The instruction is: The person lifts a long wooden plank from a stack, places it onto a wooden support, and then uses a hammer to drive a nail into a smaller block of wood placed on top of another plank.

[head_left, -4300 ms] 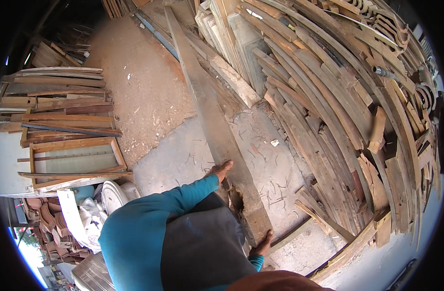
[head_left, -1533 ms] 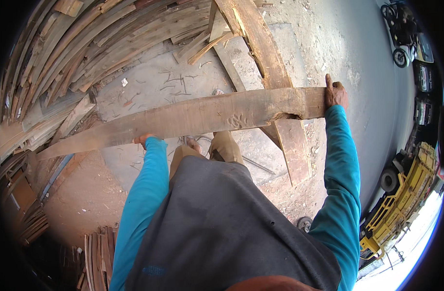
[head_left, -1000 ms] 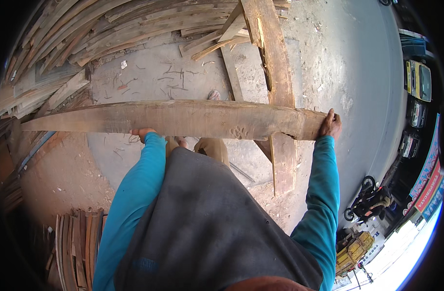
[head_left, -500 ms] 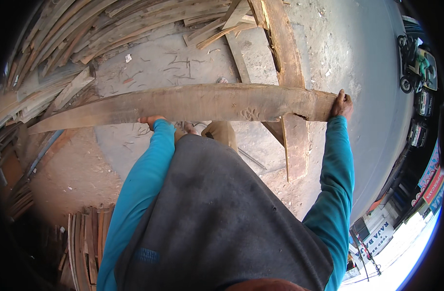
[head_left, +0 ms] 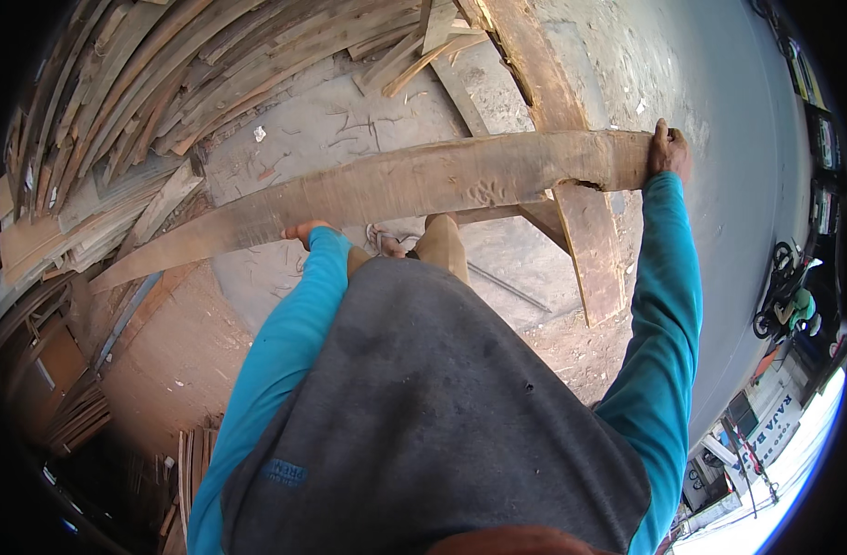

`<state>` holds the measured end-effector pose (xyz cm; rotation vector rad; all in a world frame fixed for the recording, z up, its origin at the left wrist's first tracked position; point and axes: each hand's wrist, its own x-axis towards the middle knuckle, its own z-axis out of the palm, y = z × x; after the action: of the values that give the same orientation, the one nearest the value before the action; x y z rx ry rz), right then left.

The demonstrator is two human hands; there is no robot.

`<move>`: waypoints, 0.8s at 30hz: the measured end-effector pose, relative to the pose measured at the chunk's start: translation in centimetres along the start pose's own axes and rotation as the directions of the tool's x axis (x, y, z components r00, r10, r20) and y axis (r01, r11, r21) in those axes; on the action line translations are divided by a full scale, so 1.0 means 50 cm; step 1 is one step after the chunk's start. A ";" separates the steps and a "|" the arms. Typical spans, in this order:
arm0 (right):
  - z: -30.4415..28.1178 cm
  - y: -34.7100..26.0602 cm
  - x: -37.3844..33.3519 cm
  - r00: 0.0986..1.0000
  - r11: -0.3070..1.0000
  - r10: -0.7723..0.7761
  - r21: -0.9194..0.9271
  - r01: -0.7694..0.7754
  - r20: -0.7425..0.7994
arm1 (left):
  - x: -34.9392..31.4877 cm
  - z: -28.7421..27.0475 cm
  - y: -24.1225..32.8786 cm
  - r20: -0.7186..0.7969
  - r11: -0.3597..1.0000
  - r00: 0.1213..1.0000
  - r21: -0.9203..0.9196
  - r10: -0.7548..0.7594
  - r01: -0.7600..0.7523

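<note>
A long, wide wooden plank (head_left: 396, 185) stretches across in front of me, its left end farther down in the picture than its right. My right hand (head_left: 669, 151) is closed round the plank's right end, with a ragged notch in the near edge close by. Left of the middle, my left hand (head_left: 308, 231) grips the near edge; some of its fingers are hidden by the wood. Beyond and below the plank lies another broad brown board (head_left: 539, 79), which shows again on the near side, crossing under it.
Stacked boards (head_left: 229, 69) fill the far left. More upright-looking slats (head_left: 197, 462) stand at the lower left. Nails or thin scraps litter the concrete ground (head_left: 322, 129). A grey road (head_left: 747, 203) runs along the right, with a rider on a motorbike (head_left: 793, 305) there.
The plank's right end has swung farther away, so the plank slants more. Both hands keep their grip. My view has turned slightly, and the motorbike sits lower at the right.
</note>
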<state>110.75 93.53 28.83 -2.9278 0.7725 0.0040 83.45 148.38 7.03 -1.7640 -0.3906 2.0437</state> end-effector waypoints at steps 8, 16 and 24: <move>-0.003 0.022 -0.003 1.000 1.000 0.015 -0.015 -0.014 0.017 | 0.067 0.006 0.003 -0.110 0.995 0.994 0.093 -0.018 0.028; -0.049 -0.025 -0.037 1.000 0.998 0.007 0.065 -0.007 -0.003 | 0.047 -0.019 -0.008 0.086 0.845 0.992 0.520 0.095 -0.126; -0.048 0.001 -0.043 1.000 0.994 0.010 0.111 -0.009 -0.006 | 0.006 -0.023 -0.015 0.124 0.770 0.985 0.615 0.119 -0.171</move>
<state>108.80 94.28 31.26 -2.8208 0.7616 -0.0463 84.62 149.10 6.91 -1.3252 0.3939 2.0196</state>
